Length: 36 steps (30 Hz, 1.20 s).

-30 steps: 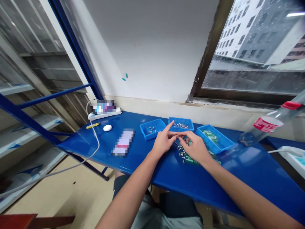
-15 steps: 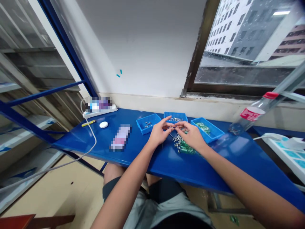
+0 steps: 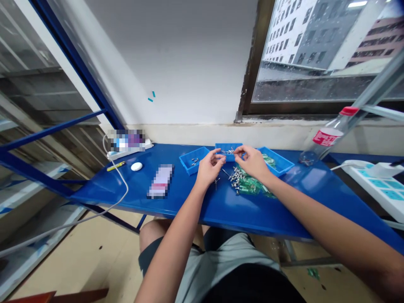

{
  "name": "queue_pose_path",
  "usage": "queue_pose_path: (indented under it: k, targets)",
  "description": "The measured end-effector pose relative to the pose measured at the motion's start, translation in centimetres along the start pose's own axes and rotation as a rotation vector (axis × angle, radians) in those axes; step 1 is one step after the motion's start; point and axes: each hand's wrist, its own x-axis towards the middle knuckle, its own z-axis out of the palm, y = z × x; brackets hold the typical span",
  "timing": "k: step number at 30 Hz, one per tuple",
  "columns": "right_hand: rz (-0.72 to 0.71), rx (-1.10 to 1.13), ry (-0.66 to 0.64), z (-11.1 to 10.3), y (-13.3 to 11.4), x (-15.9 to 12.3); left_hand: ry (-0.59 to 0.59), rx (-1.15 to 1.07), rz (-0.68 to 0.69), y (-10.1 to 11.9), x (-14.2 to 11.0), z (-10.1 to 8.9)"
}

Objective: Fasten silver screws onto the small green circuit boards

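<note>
My left hand hovers over the blue table, its fingers curled and tips drawn together. Anything between them is too small to make out. Beside the middle blue tray, which holds thin metal pins, my right hand has thumb and fingers bent inward in a pinch. What it pinches, if anything, cannot be made out. Below the hands lies a heap of small shiny metal parts, next to a pile of green pieces. A few loose pins are on the tabletop near my left wrist.
A left blue tray holds a few metal parts; a right blue tray holds green pieces. Around are a phone, a white round object, a yellow cutter, a cable, a bottle and a power strip.
My hands, whose fingertips were together over the table, have moved apart. The right one shifted slightly right and up, uncovering more of the middle tray. The view has tilted a little.
</note>
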Motion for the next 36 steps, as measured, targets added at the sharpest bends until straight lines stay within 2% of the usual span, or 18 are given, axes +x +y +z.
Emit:
queue_pose_path:
  k: [5, 7, 11, 15, 19, 24, 29, 32, 36]
  targets:
    - [-0.115, -0.182, -0.086, -1.5, 1.2, 2.2, 0.036, 0.121, 0.04, 0.4, 0.0, -0.1]
    - [-0.171, -0.214, -0.204, -2.3, 1.2, 2.1, 0.064, 0.155, 0.066, 0.7, 0.0, 0.0]
    - [-0.313, -0.279, -0.543, -3.5, 0.6, 0.6, 0.11, 0.261, 0.108, 1.2, 0.0, 0.0]
    - [-0.401, -0.349, -0.686, -3.6, 0.1, -0.5, 0.083, 0.386, 0.134, 1.3, -0.1, -0.1]
    - [-0.451, -0.383, -0.741, -3.1, -0.8, -0.7, 0.062, 0.505, 0.179, 1.4, -0.2, -0.1]
    - [-0.454, -0.468, -0.712, -1.6, -1.8, -1.0, 0.029, 0.568, 0.201, 1.4, -0.3, -0.2]
    - [-0.428, -0.457, -0.676, -0.7, -1.2, -0.9, 0.023, 0.586, 0.23, 1.1, -0.2, -0.3]
    - [-0.438, -0.422, -0.691, -0.7, -0.6, -0.7, 0.009, 0.6, 0.231, 1.0, -0.2, -0.4]
    - [-0.411, -0.401, -0.649, -0.7, -0.5, -1.0, -0.017, 0.624, 0.227, 0.9, -0.1, -0.4]
